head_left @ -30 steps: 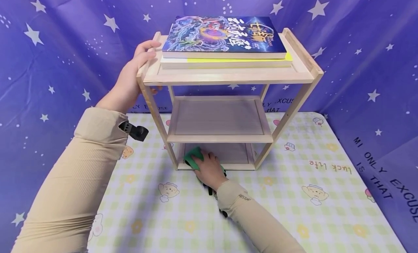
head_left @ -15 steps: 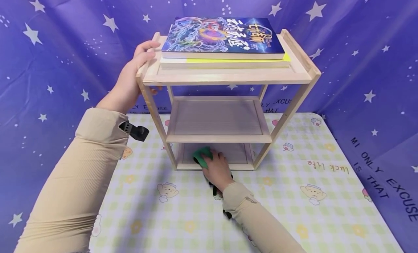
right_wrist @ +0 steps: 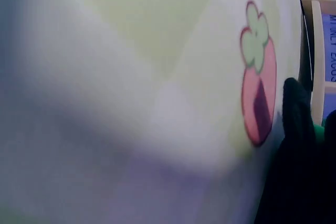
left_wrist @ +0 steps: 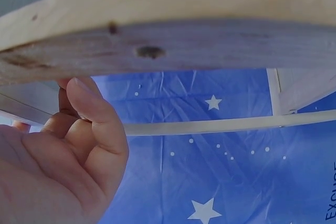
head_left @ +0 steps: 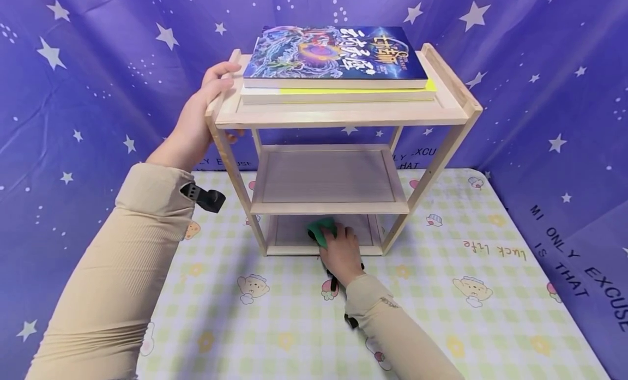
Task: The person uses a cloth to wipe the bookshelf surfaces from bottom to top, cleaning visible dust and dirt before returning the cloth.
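While the left hand (head_left: 193, 118) curls round the upper left end of the wooden rack (head_left: 343, 116), I log the right hand (head_left: 342, 254) gripping a green cloth (head_left: 321, 230), midway along the bottom shelf (head_left: 290, 231).

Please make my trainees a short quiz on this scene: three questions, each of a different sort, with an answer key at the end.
1. Multiple choice: at which level of the wooden rack is the right hand holding the green cloth?
A) top
B) middle
C) bottom

2. Fill in the blank: the cover of the uppermost book is mostly ____.

3. True or false: the left hand is resting on that book.

Key:
1. C; the cloth is at the bottom shelf.
2. blue
3. False; it grips the side of the rack.
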`<state>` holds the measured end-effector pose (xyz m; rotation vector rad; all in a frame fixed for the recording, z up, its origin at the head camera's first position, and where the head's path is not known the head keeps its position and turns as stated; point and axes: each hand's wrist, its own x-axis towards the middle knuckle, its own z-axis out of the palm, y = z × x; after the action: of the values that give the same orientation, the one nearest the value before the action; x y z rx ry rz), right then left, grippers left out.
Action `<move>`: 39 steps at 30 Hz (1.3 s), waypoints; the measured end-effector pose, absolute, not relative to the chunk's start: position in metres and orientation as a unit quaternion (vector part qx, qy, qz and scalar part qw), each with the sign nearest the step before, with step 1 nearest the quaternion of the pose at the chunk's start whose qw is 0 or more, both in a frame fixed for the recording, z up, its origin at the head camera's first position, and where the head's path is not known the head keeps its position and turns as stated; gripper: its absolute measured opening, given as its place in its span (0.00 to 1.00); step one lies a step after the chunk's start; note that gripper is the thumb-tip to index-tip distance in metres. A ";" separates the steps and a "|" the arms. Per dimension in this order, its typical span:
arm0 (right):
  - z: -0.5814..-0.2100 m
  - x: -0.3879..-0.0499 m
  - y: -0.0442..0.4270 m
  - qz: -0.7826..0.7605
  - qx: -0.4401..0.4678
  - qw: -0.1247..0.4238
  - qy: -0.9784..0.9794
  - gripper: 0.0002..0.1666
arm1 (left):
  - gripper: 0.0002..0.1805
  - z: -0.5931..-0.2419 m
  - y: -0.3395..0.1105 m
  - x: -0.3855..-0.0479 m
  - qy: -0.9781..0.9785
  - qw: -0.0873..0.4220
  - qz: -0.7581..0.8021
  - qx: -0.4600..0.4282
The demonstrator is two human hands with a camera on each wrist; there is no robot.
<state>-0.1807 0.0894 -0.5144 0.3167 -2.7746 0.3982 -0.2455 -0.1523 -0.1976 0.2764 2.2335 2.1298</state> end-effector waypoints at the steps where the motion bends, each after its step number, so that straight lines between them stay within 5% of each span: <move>1: -0.515 -0.181 0.091 0.141 0.108 0.163 -0.970 0.24 | 0.17 -0.198 -0.152 -0.245 0.721 0.022 0.687 0.090; 39: -0.520 -0.190 0.142 0.134 0.034 0.215 -0.967 0.31 | 0.17 -0.198 -0.151 -0.244 0.709 0.024 0.699 0.095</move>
<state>-0.1899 0.1420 -0.5199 0.0930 -2.6799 0.3728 -0.2441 -0.1513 -0.1980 0.2936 2.1936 2.1615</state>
